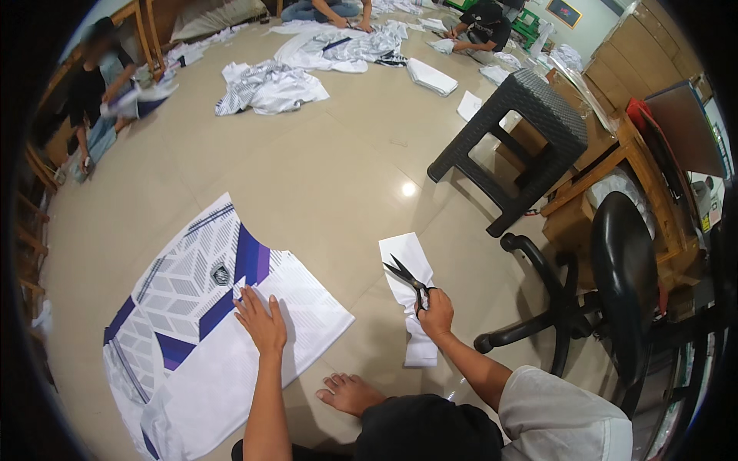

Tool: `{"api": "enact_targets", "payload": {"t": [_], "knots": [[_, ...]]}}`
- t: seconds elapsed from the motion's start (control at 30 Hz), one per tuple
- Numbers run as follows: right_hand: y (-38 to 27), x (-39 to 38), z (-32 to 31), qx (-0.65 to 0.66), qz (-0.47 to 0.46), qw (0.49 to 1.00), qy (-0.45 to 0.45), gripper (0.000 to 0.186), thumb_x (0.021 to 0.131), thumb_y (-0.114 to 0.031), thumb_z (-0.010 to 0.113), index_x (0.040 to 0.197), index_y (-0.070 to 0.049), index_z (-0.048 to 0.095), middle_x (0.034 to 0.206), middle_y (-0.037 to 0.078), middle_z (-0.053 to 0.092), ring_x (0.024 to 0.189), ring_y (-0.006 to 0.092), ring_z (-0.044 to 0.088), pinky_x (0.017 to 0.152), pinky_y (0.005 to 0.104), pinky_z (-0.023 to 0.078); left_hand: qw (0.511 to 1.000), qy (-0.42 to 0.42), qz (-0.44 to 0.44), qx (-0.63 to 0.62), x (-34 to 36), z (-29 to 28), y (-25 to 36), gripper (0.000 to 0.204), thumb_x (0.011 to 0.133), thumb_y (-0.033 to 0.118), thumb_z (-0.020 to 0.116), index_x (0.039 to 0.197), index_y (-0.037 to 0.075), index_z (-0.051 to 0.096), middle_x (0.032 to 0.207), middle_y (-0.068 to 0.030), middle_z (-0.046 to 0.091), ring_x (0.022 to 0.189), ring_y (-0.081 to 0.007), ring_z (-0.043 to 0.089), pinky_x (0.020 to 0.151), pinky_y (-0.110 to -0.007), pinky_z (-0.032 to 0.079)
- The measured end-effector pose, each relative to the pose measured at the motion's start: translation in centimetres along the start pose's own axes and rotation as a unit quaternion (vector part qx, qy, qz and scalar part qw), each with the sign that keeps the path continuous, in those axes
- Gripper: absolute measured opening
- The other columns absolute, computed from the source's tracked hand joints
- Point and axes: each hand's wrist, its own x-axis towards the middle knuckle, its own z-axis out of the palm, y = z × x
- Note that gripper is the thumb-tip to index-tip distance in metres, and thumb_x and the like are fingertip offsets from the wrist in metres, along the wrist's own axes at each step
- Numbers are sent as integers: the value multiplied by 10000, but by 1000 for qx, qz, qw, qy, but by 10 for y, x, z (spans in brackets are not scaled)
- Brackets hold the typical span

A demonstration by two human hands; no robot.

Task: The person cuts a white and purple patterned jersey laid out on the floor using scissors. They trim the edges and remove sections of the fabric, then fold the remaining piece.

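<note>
A large piece of white fabric (296, 323) with a grey chevron pattern, purple bands and a small dark crest is spread on the tiled floor to my left. My left hand (263, 321) lies flat on it, fingers spread, beside a purple band. In my right hand (437, 313) is a pair of black-handled scissors (410, 278), with the blades parted and pointing up and left. Beneath the scissors a narrow, creased strip of white material (401, 250) rests on the floor, apart from the large fabric.
A dark plastic stool (530, 115) stands at the upper right. Below it is a black office chair (623, 284) with splayed legs. Cardboard boxes (642, 46) line the right side. Crumpled fabric (273, 88) lies farther off, where several people sit on the floor.
</note>
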Motion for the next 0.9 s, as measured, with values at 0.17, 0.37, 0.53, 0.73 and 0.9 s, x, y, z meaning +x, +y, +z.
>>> {"api": "enact_targets", "payload": {"t": [0.17,0.37,0.53,0.73,0.9], "knots": [[-12,6,-34,101,137,981,-94,433,856,-364,920,976,-31,671,857,129,651,758,331,634,725,456,531,996,-52,38,-65,-37,-58,-20,748,1169,417,500,1744,-11,285,1776,-278,353,1655,-505,276,1366,-584,174],[17,-46,-87,100,-36,979,-175,588,794,-450,977,1063,-13,691,1052,186,685,1026,400,650,913,505,520,992,-51,32,-114,-139,-161,-114,783,1100,259,674,1714,-56,305,1713,-287,463,1363,-431,671,1130,-457,540],[35,-103,-87,89,-95,971,-202,487,811,-313,936,1152,-37,726,1087,175,731,1058,413,690,926,503,554,921,215,-209,-247,-276,-173,-284,487,1143,199,588,1540,-82,568,1534,-225,643,1249,-268,672,1131,-389,518],[9,-102,-87,127,53,942,-306,348,815,-270,903,1002,-14,761,907,192,778,852,427,752,783,500,584,902,270,-336,7,-510,-96,-289,756,1159,425,559,1596,-175,412,1666,-381,434,1478,-597,462,1226,-615,413],[-10,-47,-86,263,150,932,-200,239,902,-202,854,952,14,765,755,87,733,692,143,662,665,362,534,894,165,-387,158,-601,-35,-220,747,1132,420,594,1669,-63,404,1694,-352,425,1516,-536,461,1211,-632,412]]}}
